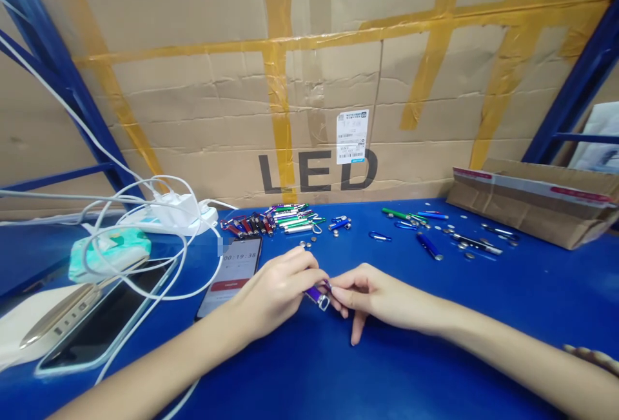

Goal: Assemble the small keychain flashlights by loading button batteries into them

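Observation:
My left hand (275, 291) and my right hand (370, 296) meet over the blue table (338, 368), both pinching a small purple keychain flashlight (318, 295) with a silver end. My left fingers wrap its body; my right fingertips grip its end, with one finger pointing down onto the table. Behind them lies a row of coloured keychain flashlights (275, 221). To the right are loose blue and green flashlight bodies (429, 246) and small button batteries (459, 239).
A phone showing a timer (232, 271) lies left of my hands. Further left are a larger phone (97, 330), white cables (159, 278), a power strip (169, 213) and a tissue pack (109, 249). A cardboard wall marked LED (314, 171) stands behind; a cardboard tray (532, 204) sits at right.

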Demonstrator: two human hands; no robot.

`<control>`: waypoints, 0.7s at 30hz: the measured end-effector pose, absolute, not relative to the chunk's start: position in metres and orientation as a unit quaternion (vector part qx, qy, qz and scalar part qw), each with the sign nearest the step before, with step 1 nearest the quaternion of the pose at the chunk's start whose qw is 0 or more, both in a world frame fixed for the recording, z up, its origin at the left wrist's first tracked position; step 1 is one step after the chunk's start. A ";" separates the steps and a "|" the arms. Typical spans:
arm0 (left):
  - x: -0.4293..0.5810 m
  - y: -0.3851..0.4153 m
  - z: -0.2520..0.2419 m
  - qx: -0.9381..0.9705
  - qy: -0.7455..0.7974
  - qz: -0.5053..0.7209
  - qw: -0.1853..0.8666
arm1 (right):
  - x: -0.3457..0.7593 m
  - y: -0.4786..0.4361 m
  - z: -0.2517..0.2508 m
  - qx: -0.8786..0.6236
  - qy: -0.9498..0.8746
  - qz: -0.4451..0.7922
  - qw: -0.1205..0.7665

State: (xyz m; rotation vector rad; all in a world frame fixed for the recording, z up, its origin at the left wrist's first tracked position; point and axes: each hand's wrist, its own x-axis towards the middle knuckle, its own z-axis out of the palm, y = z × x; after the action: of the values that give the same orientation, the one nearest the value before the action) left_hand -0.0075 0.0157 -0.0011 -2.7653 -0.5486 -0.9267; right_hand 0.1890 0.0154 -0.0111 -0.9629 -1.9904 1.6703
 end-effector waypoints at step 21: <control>-0.015 0.079 0.076 -0.892 -0.169 -0.342 0.245 | 0.176 0.076 0.064 -0.233 -0.678 0.626 0.308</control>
State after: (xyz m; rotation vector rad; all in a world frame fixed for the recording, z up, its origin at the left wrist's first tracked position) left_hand -0.0152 0.0795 0.0756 -2.4336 -0.4602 -0.9328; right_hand 0.1755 0.0764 0.0641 -0.6159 -1.7919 1.6556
